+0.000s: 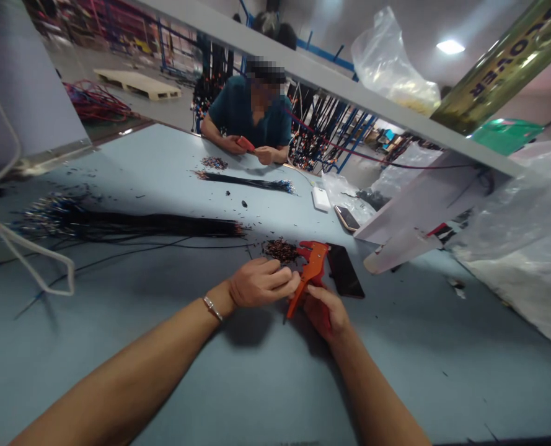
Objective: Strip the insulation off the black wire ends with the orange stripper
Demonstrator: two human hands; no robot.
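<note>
My right hand is clamped round the handles of the orange stripper, with the tool's head pointing away from me over the blue table. My left hand sits just left of the stripper, fingertips pinched together against its side. Whatever they pinch is too thin to make out. I judge the care lies in feeding straight into the head, pinching close to the stripper so nothing bends, and squeezing the handles evenly with a quiet wrist. The heap of scraps lies just beyond the stripper to its left, the black phone just right of it, and the bundle of black wires well left of it
</note>
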